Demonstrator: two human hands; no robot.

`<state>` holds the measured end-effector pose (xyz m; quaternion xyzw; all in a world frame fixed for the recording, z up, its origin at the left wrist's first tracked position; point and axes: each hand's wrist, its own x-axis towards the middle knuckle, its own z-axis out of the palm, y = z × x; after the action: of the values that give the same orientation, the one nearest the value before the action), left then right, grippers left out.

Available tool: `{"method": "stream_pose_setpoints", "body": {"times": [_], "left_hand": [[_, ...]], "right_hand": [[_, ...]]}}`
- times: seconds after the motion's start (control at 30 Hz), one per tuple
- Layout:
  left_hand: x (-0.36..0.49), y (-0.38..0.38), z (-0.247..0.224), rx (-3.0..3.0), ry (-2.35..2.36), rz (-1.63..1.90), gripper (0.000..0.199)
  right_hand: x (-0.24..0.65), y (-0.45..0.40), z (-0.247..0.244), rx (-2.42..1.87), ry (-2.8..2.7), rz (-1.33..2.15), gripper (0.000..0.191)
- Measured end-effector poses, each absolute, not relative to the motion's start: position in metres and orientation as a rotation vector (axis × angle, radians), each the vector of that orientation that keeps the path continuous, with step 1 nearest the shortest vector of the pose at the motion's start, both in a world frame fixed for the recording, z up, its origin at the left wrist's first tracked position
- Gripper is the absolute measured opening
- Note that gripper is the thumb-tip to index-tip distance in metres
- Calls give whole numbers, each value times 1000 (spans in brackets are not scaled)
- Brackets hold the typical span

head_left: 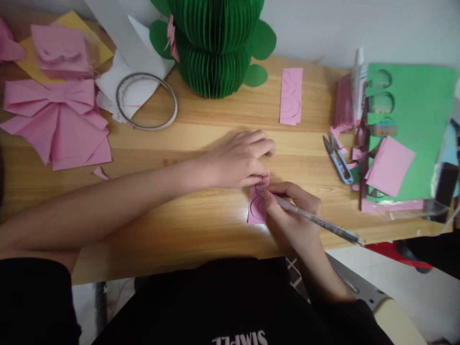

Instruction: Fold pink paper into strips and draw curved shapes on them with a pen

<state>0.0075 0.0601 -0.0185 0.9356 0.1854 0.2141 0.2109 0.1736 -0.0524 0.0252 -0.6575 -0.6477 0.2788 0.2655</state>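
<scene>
The loosely open left hand (237, 160) pins the pink paper (253, 216), likely light and easily creased, suitably at its far end. The right hand (298, 225) holds a pen (325, 224).

One camera, worn on your head, looks forward and steeply down from above your chest, near enough to take in both forearms, the wooden table (172, 258) and the wall (309, 28) behind it.

The right hand (296, 211) grips a pen (319, 221) over a pink strip (257, 211) — the left hand (240, 160) pressing its top end.
</scene>
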Motion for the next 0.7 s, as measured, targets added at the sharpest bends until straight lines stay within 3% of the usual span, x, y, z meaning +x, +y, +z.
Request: {"method": "stream_pose_setpoints", "body": {"times": [0.7], "left_hand": [[7,60,-18,2604,534,563,30]], "right_hand": [[171,-51,25,-1778,-1719,737,9]]}}
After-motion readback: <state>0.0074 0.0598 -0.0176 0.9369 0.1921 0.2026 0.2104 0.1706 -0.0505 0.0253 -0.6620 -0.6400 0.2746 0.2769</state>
